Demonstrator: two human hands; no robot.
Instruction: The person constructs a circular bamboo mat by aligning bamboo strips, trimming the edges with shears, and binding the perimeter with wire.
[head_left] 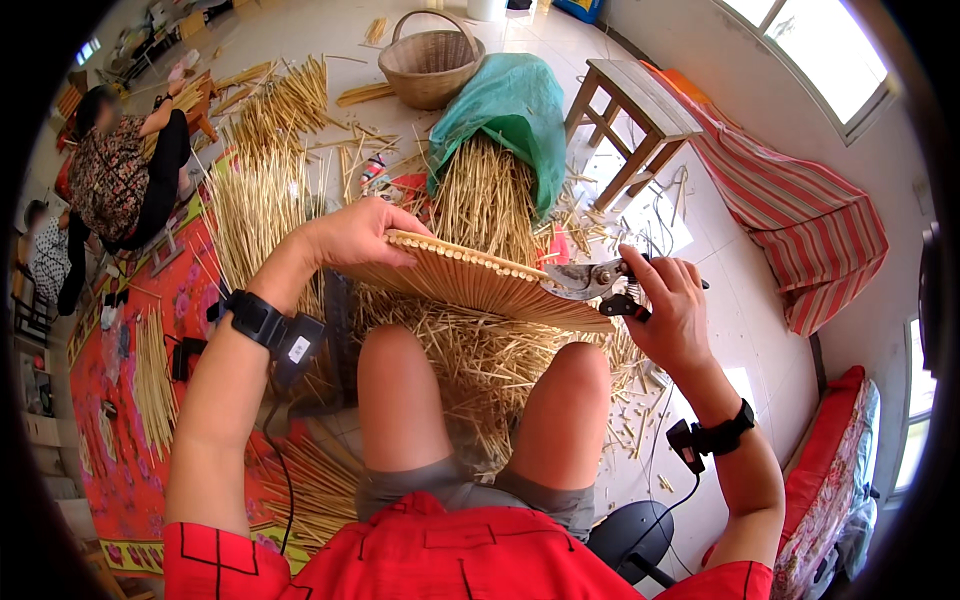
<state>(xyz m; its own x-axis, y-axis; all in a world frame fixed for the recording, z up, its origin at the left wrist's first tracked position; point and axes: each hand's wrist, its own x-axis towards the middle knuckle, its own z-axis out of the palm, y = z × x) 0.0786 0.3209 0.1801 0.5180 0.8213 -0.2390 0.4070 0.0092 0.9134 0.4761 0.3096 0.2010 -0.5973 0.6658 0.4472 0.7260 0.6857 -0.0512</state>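
straw-coloured and ribbed with thin parallel slats, the woven panel (470, 278) is held flat above the knees, its near edge curved and its far edge showing a row of cut slat ends. the left hand (352, 232) is closed over the panel's left far edge, fingers curled on top. the right hand (668, 305) is closed around the handles of the pruning shears (590, 281), whose blades sit at the panel's right tip, touching it. below, a heap of straw cuttings (480, 365) covers the pale tiled floor (735, 345) between the legs. beyond the panel a green sack (515, 110) spills a bundle of stalks, with a wicker basket (430, 65) behind it and a wooden stool (632, 115) to the right. a red patterned mat (115, 440) lies along the floor's left side, where another person (125, 175) sits.
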